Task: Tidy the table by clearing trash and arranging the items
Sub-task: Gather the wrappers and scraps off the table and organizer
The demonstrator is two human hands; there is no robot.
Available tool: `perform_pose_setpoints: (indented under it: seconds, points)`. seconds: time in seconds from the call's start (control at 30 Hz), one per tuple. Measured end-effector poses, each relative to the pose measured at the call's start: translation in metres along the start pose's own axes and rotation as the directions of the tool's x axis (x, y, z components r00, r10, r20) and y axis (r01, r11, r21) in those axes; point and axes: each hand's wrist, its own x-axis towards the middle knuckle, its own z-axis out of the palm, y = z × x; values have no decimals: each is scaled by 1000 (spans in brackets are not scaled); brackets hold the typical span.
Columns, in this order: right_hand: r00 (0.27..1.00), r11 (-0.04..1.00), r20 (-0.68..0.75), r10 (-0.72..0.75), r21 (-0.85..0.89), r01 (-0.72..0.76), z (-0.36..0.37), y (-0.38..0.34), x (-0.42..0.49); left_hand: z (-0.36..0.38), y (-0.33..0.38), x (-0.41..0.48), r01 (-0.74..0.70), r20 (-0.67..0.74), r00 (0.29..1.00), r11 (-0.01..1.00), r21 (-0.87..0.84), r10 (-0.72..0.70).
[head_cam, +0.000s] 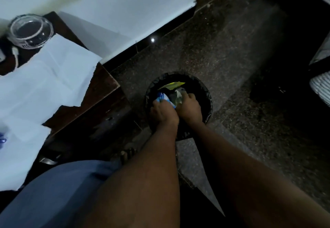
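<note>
A round black trash bin (207, 91) stands on the dark speckled floor, right of the table. Both my hands reach down into its mouth. My left hand (163, 110) is closed on a blue and white wrapper (163, 98). My right hand (190, 108) grips crumpled silvery-green wrappers (178, 95) beside it. A yellow wrapper (172, 85) lies inside the bin at its far side. The two hands touch each other over the bin.
A dark wooden table (103, 83) at the left carries large white paper sheets (44, 77), a clear glass jar (30, 30), a white cable (16, 54) and a blue object (2, 141) at the left edge. A white wall (116, 4) runs behind. A striped item (321, 86) sits at the right edge.
</note>
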Motion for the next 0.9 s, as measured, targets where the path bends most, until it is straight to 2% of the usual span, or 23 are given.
perform_pose_setpoints:
  seconds: [0.13,0.23,0.3,0.33,0.4,0.5,0.57,0.67,0.73,0.8,0.9]
  points:
    - [975,984,220,-13,-172,52,7,12,13,5,4,5,130,272,959,977,-171,-80]
    - [937,979,344,64,-205,8,4,11,22,-1,9,9,125,402,915,963,-241,-18]
    - [926,979,371,71,-205,7,-2,7,26,-3,11,14,158,398,917,937,-313,-21]
    - [942,979,334,45,-202,25,-6,6,26,-4,13,15,182,393,919,917,-356,-30]
    - [988,987,154,-26,-151,49,-11,5,25,-4,16,18,195,331,942,882,-429,-47]
    - [991,990,-60,-118,-89,113,-12,-2,20,-6,20,23,147,209,977,866,-478,-50]
    - [990,987,-16,-143,-70,142,-10,-9,20,-9,20,21,135,157,986,837,-531,-60]
    - [964,991,250,-89,-78,112,-2,-13,25,-14,17,24,120,23,991,821,-558,-129]
    - [936,988,349,-36,-126,86,4,-11,25,-18,16,26,74,-21,995,846,-529,-100]
    - [947,988,319,-35,-129,80,9,-10,22,-26,17,25,22,32,999,898,-439,-9]
    - [982,997,177,-69,-31,76,7,-11,9,-34,17,22,-15,137,989,944,-329,64]
